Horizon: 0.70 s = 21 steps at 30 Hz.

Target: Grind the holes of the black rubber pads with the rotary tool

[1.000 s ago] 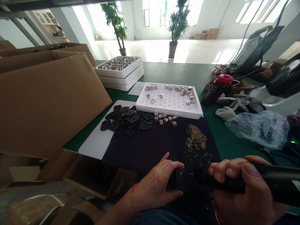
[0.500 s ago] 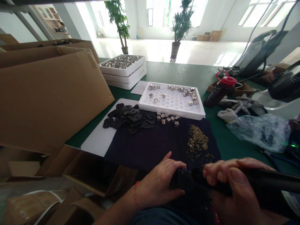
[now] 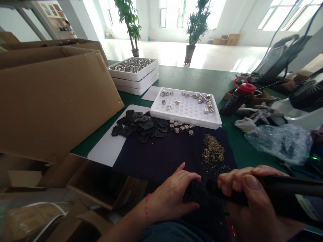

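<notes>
My right hand (image 3: 254, 195) is wrapped round a black electric screwdriver (image 3: 282, 193), lying nearly level with its tip toward my left hand. My left hand (image 3: 174, 193), a red cord round its wrist, grips a black part (image 3: 194, 191) between thumb and fingers at the near edge of the dark cloth (image 3: 156, 158). The part's shape is hard to make out against the dark background. A pile of small brass-coloured screws (image 3: 213, 149) lies beyond my right hand. Farther left are heaped black plates (image 3: 143, 124), with several small metal cylinders (image 3: 181, 127) beside them.
A white tray (image 3: 186, 117) with scattered metal cylinders stands behind the cloth. Stacked white trays (image 3: 136, 75) are at the back left, near a large cardboard box (image 3: 58, 101). On the right are a dark bottle with a red lid (image 3: 238, 97), gloves (image 3: 246, 123) and a clear plastic bag (image 3: 280, 141).
The view has shifted slightly. The screwdriver and my right hand have tilted a little, while my left hand stays in nearly the same place on the black part.
</notes>
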Each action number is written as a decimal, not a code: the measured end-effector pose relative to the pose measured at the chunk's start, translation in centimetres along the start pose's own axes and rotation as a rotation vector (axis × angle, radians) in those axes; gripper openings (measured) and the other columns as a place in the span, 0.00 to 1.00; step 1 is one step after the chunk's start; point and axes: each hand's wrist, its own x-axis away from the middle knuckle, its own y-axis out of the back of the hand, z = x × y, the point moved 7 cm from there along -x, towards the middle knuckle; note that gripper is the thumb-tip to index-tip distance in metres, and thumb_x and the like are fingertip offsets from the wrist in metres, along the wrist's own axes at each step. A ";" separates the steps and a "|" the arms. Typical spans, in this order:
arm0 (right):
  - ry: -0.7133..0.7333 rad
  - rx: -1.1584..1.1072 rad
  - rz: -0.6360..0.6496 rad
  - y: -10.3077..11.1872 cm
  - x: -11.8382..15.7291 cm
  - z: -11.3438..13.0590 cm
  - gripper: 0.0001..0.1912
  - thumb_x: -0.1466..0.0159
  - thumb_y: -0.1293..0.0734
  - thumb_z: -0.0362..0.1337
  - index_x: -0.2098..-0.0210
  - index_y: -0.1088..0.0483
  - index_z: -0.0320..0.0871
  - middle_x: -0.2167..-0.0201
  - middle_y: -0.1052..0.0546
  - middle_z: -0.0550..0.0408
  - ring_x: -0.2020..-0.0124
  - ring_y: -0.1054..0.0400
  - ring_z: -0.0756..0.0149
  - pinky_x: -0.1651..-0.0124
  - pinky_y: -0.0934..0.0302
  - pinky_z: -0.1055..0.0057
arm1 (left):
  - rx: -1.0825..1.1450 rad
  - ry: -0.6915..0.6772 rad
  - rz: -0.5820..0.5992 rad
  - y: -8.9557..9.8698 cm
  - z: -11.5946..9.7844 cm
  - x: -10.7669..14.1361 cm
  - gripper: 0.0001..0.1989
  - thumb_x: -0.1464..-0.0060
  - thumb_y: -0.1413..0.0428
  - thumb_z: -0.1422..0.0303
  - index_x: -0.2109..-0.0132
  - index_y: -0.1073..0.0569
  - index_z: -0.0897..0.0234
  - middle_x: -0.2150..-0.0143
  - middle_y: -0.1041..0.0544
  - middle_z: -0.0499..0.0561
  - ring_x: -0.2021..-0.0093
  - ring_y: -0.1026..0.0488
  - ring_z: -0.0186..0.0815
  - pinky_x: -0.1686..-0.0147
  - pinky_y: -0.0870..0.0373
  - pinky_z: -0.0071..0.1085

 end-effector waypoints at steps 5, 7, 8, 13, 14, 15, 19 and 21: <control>-0.002 0.012 -0.025 0.1 -0.1 -0.1 0.13 0.40 0.18 0.33 0.63 0.24 0.45 0.73 0.25 0.62 0.81 0.33 0.68 0.77 0.30 0.67 | -0.013 -0.013 -0.007 0.1 -0.2 0.0 0.35 0.41 0.25 0.71 0.32 0.29 0.62 0.38 0.17 0.59 0.36 0.18 0.49 0.15 0.48 0.64; -0.003 0.008 -0.027 0.0 -0.1 0.0 0.13 0.41 0.17 0.33 0.63 0.24 0.45 0.73 0.25 0.62 0.81 0.33 0.67 0.77 0.31 0.67 | -0.017 -0.016 -0.009 0.1 -0.2 0.0 0.35 0.41 0.25 0.72 0.32 0.29 0.63 0.38 0.17 0.60 0.36 0.18 0.49 0.15 0.48 0.63; -0.004 0.010 -0.026 -0.1 -0.1 0.0 0.13 0.41 0.18 0.33 0.63 0.24 0.45 0.73 0.25 0.62 0.81 0.32 0.67 0.77 0.30 0.67 | -0.017 -0.020 -0.008 0.1 -0.2 0.0 0.34 0.41 0.25 0.72 0.32 0.29 0.64 0.39 0.17 0.60 0.36 0.18 0.49 0.15 0.48 0.63; 0.002 0.026 -0.012 -0.4 -0.1 0.3 0.12 0.41 0.19 0.32 0.63 0.24 0.46 0.75 0.26 0.63 0.82 0.33 0.67 0.75 0.28 0.67 | -0.021 -0.021 -0.007 0.1 -0.3 0.0 0.34 0.41 0.25 0.71 0.32 0.29 0.63 0.38 0.17 0.59 0.36 0.18 0.49 0.16 0.48 0.63; 0.000 0.024 -0.013 -0.4 -0.1 0.3 0.12 0.40 0.19 0.32 0.62 0.24 0.47 0.75 0.26 0.63 0.82 0.33 0.67 0.75 0.28 0.67 | -0.021 -0.018 -0.007 0.1 -0.3 0.0 0.34 0.41 0.25 0.71 0.32 0.29 0.63 0.38 0.17 0.59 0.36 0.18 0.49 0.16 0.48 0.63; -0.004 0.023 -0.012 -0.4 -0.1 0.2 0.12 0.40 0.19 0.32 0.62 0.24 0.47 0.75 0.26 0.63 0.81 0.33 0.67 0.75 0.28 0.67 | -0.020 -0.017 -0.007 0.1 -0.3 0.0 0.34 0.41 0.25 0.71 0.32 0.29 0.63 0.38 0.17 0.59 0.36 0.18 0.49 0.15 0.48 0.63; -0.015 0.026 -0.013 -0.3 0.0 0.1 0.12 0.40 0.19 0.31 0.62 0.24 0.47 0.75 0.26 0.63 0.81 0.33 0.67 0.74 0.28 0.67 | -0.018 -0.030 -0.010 0.2 -0.3 0.0 0.34 0.42 0.25 0.72 0.33 0.28 0.66 0.39 0.17 0.61 0.36 0.18 0.49 0.15 0.48 0.62; -0.010 0.022 -0.002 -0.4 -0.1 0.1 0.12 0.40 0.19 0.31 0.62 0.24 0.46 0.75 0.26 0.63 0.81 0.33 0.67 0.74 0.28 0.68 | -0.019 -0.030 -0.010 0.2 -0.3 -0.1 0.34 0.42 0.24 0.71 0.33 0.28 0.65 0.39 0.17 0.60 0.36 0.18 0.49 0.15 0.48 0.62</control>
